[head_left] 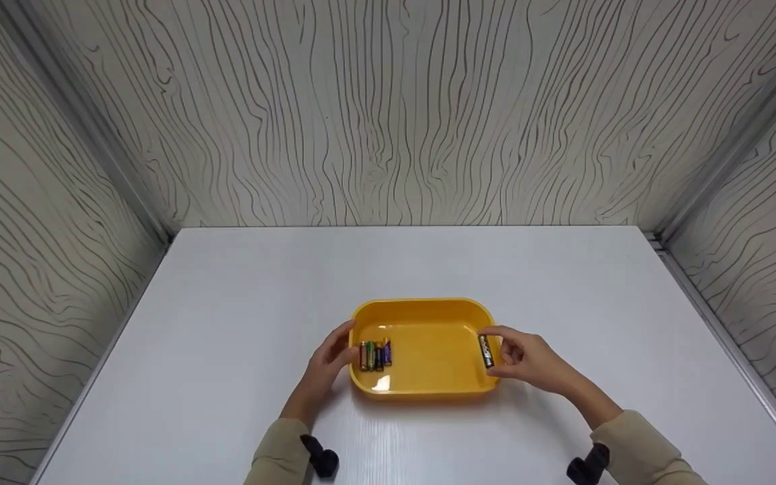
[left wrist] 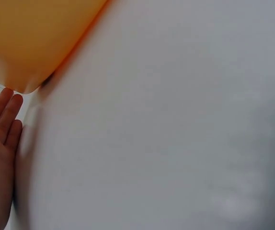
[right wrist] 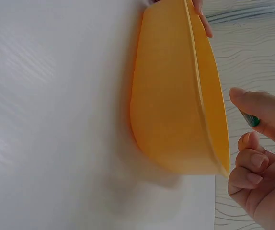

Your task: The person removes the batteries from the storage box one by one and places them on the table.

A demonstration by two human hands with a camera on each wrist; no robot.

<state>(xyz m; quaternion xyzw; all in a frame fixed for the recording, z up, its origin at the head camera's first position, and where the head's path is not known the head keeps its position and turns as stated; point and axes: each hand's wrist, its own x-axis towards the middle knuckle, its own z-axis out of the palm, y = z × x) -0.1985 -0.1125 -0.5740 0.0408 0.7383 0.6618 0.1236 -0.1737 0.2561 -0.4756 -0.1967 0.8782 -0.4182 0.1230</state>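
Observation:
A yellow plastic tray (head_left: 428, 306) sits on the white table (head_left: 226, 323). Several small batteries (head_left: 375, 354) lie side by side at its left end. My left hand (head_left: 331, 360) rests against the tray's left rim with straight fingers (left wrist: 5, 117); the tray's wall (left wrist: 27, 38) fills the top left of the left wrist view. My right hand (head_left: 519, 357) pinches a dark battery (head_left: 486, 351) between thumb and forefinger just over the tray's right rim. In the right wrist view the tray (right wrist: 171, 110) appears from outside, and only the battery's green end (right wrist: 252, 120) shows behind my thumb (right wrist: 259, 108).
The table is enclosed by wood-grain panels (head_left: 395, 114) at the back and both sides, with metal strips in the corners. Bare white tabletop surrounds the tray on all sides. Black wrist straps (head_left: 320, 458) sit on both beige sleeves.

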